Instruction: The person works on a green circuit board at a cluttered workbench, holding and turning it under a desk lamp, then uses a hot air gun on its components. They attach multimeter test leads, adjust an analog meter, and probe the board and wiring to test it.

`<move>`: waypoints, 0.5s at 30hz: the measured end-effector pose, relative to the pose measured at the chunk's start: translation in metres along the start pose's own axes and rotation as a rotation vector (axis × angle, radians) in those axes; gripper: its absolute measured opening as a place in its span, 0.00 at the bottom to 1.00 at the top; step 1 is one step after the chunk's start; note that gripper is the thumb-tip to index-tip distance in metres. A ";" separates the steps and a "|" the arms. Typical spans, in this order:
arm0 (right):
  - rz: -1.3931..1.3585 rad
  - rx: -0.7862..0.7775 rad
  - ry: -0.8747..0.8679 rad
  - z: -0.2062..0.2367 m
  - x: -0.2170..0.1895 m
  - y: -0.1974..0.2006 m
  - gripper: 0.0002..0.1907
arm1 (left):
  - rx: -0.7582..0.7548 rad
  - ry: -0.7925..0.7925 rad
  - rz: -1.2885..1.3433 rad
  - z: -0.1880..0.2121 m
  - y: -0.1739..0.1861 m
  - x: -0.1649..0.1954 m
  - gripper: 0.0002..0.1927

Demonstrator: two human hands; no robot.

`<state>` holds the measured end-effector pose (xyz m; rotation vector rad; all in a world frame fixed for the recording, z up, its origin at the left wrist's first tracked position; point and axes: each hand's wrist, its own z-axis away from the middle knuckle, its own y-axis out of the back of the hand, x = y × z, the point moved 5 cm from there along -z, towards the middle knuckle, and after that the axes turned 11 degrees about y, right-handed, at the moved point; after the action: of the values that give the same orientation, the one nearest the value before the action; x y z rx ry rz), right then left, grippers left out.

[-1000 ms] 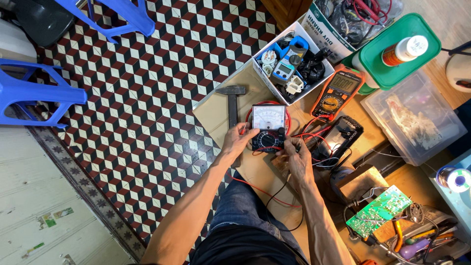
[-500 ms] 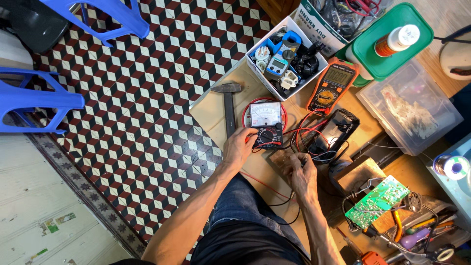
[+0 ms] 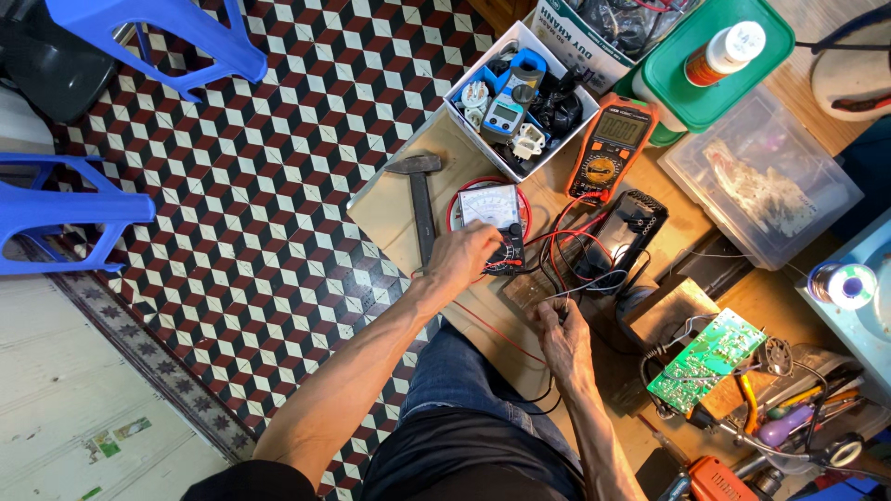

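1. the left hand rests on the lower end of a black analog meter with a white dial face, fingers curled over its selector area; whether they pinch the knob or just press on it i cannot tell.
2. that meter lies flat on a pale brown work board, just right of a steel-headed hammer with a dark handle, and sits on a red ring-shaped coil.
3. the right hand is lower and to the right, fingertips closed together on thin wires beside a small brown perforated circuit board; the exact thing pinched is too small to make out.
4. red and black test leads run from the meter across to a black rectangular battery pack.
5. an orange digital multimeter lies above that pack, touching a white cardboard box of small parts.
6. further right are a green printed circuit board, a clear plastic lidded container and a green round lid with a white-capped bottle.
7. blue plastic stools stand on the checkered tile floor, well apart from the hands.
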<state>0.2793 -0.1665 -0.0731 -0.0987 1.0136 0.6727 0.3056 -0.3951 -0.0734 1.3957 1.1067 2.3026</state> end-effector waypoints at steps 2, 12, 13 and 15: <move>0.004 0.007 -0.011 0.000 0.002 0.004 0.13 | -0.060 -0.031 -0.017 0.004 -0.009 0.007 0.05; 0.005 0.016 -0.057 0.006 0.005 0.005 0.13 | 0.026 -0.043 -0.039 0.027 -0.039 0.019 0.03; 0.009 0.010 -0.066 0.006 0.004 0.002 0.13 | 0.016 -0.019 -0.045 0.027 -0.040 0.018 0.02; 0.019 0.006 -0.073 0.005 0.000 -0.002 0.13 | 0.060 -0.039 -0.020 0.028 -0.039 0.019 0.03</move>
<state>0.2839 -0.1662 -0.0709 -0.0590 0.9470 0.6863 0.3127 -0.3446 -0.0810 1.4375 1.1821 2.2361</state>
